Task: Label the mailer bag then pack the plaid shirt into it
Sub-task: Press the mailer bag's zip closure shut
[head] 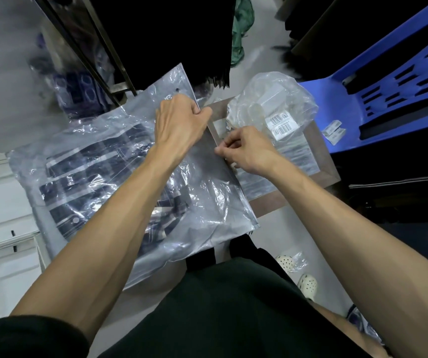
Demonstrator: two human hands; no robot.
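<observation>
A clear plastic mailer bag [207,192] lies across a small brown table [321,161] in front of me. The dark blue and white plaid shirt [91,174] is inside the bag, filling its left part. My left hand [179,120] is closed on the bag's right edge strip near the far corner. My right hand [246,148] pinches the same edge strip a little nearer to me. Whether a label is on the bag cannot be told.
A crumpled clear bag [272,104] holding barcode label sheets [282,125] lies on the table's right side. A blue plastic chair [393,81] stands at the right, white boxes [3,218] at the left, packed goods [78,89] and a metal rack leg [99,45] behind.
</observation>
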